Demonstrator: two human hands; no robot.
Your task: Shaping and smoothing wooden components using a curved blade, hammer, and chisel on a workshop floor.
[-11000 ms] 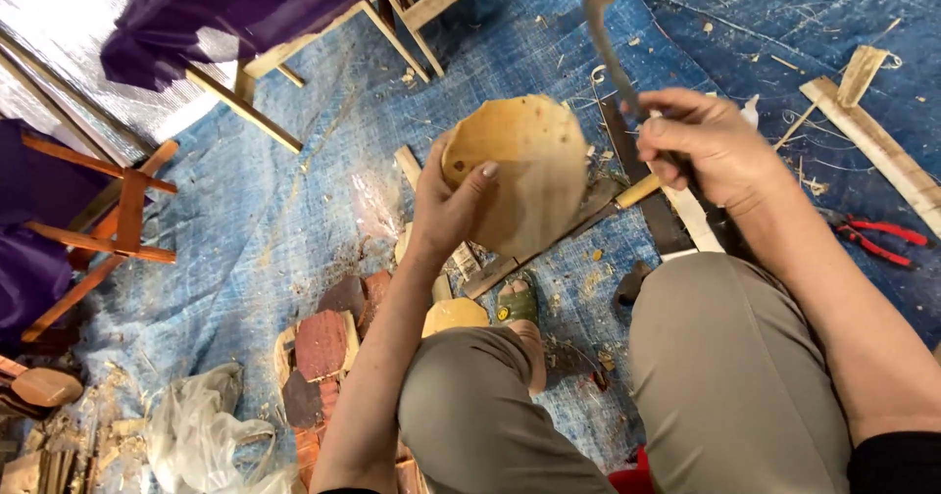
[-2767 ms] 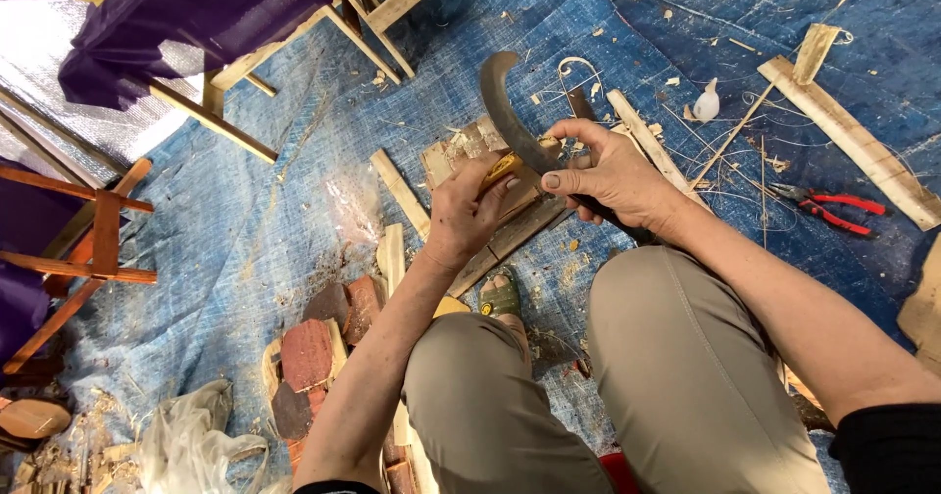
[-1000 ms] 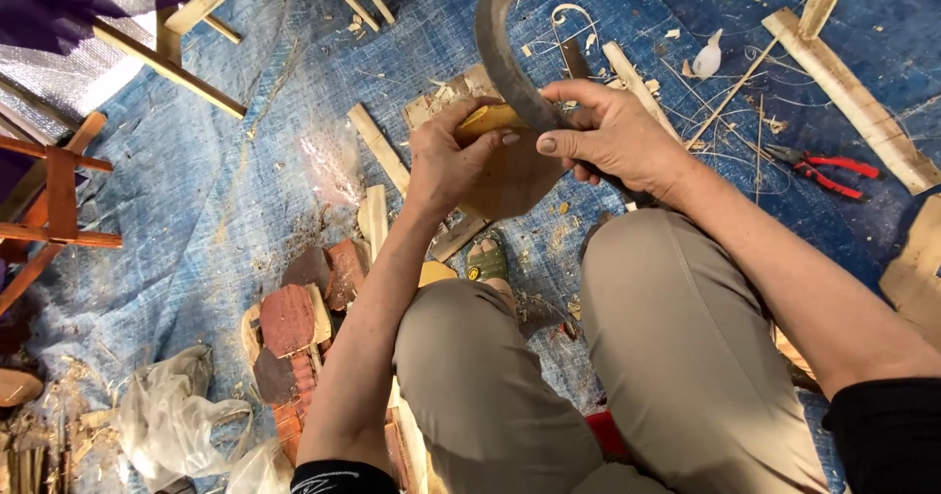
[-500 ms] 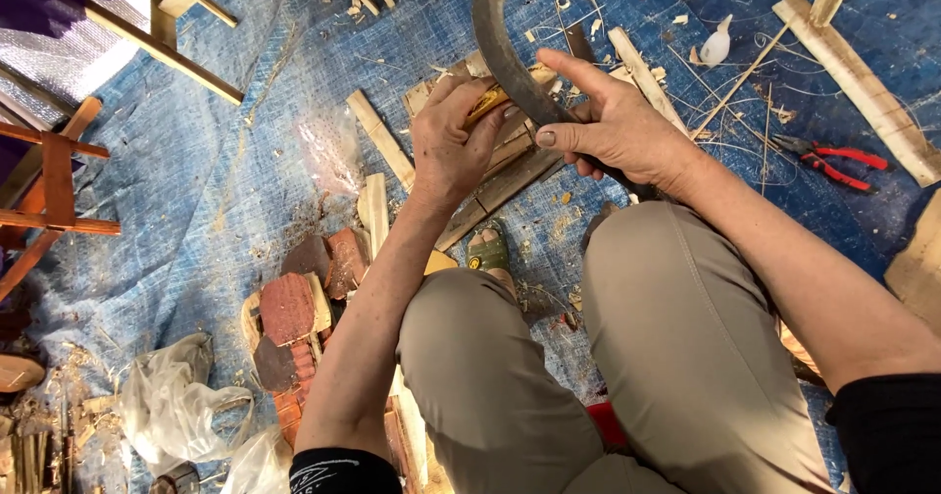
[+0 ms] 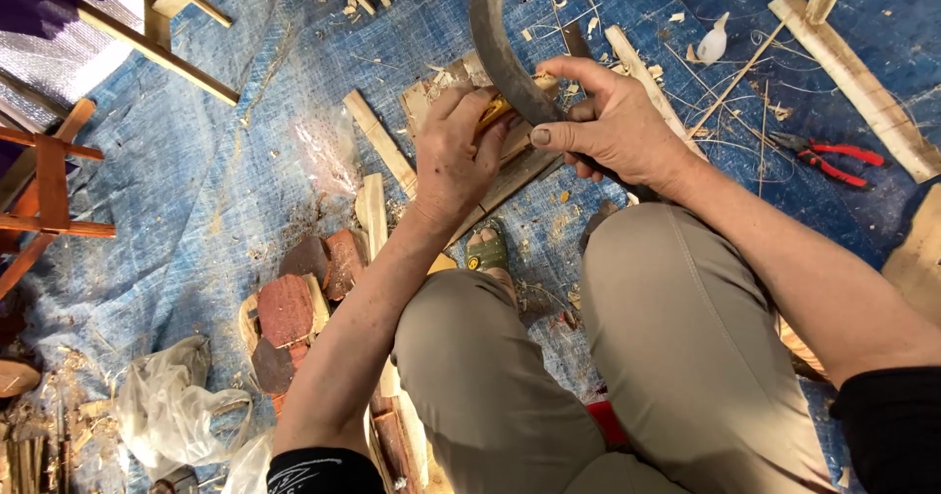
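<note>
Small yellowish wood piece (image 5: 495, 112) pinched in left hand (image 5: 461, 156), above planks (image 5: 510, 166) on blue tarp (image 5: 196, 190). Curved blade (image 5: 500, 48) gripped tight in right hand (image 5: 608, 126), edge laid against the piece. Mid-shaving, apparently; next stroke wants a steady pull, thumb clear. Red pliers (image 5: 828, 156) well apart, untouched.

We see bright, even daylight with soft shadows, glare on the silvery sheet (image 5: 69, 58) at ten o'clock, edges slightly bowed.
</note>
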